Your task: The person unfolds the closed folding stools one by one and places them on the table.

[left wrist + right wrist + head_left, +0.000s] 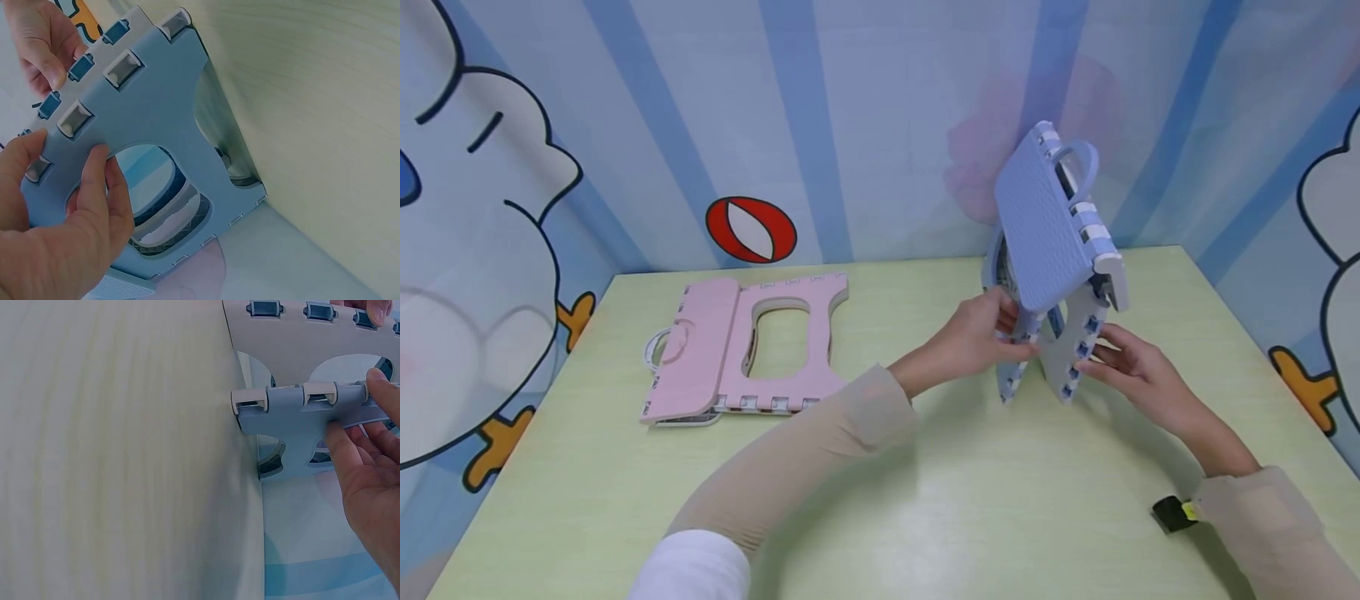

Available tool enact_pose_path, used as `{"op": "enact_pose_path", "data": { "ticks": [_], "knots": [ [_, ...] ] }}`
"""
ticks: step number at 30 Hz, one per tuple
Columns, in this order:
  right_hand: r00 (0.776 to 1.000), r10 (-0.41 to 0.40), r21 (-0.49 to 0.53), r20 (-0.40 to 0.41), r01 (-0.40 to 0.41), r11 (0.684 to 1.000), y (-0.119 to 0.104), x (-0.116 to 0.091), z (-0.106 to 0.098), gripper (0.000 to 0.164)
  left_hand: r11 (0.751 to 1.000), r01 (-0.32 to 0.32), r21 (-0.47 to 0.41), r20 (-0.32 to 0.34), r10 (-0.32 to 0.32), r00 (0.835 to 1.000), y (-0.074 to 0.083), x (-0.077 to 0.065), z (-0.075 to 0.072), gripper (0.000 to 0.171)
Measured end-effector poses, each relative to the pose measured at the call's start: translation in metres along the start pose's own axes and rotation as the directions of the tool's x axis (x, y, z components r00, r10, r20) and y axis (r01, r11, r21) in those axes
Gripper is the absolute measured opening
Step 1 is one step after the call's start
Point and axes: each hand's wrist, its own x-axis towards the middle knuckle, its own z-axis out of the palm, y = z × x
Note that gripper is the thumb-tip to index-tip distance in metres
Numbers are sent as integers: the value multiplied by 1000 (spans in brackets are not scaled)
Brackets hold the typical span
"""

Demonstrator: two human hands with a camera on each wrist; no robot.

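Note:
A blue and white folding step stool (1048, 221), partly unfolded, stands at the back right of the table with its looped handle (1082, 162) up. My left hand (966, 337) pinches the clip-lined edge of its blue leg panel (153, 94), thumb on the edge and fingertips at the oval cutout. On the right, my right hand (1138, 379) holds the edge of the white leg panel (281, 334), which has blue sockets. The two panel edges stand apart, facing each other. Part of the right hand is cut off in the right wrist view.
A pink folding stool (696, 358) lies flat on the left of the pale table (985, 517). Behind the table hangs a blue striped cloth (880, 125) with cartoon prints. A small black object (1171, 514) with a yellow piece is by the right sleeve.

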Motion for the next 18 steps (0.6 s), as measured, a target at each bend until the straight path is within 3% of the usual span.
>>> {"op": "enact_pose_path", "data": {
  "ticks": [18],
  "knots": [
    [1000, -24, 12, 19, 24, 1000, 0, 1, -1, 56, 1000, -21, -15, 7, 21, 1000, -6, -2, -4, 39]
  ]
}}
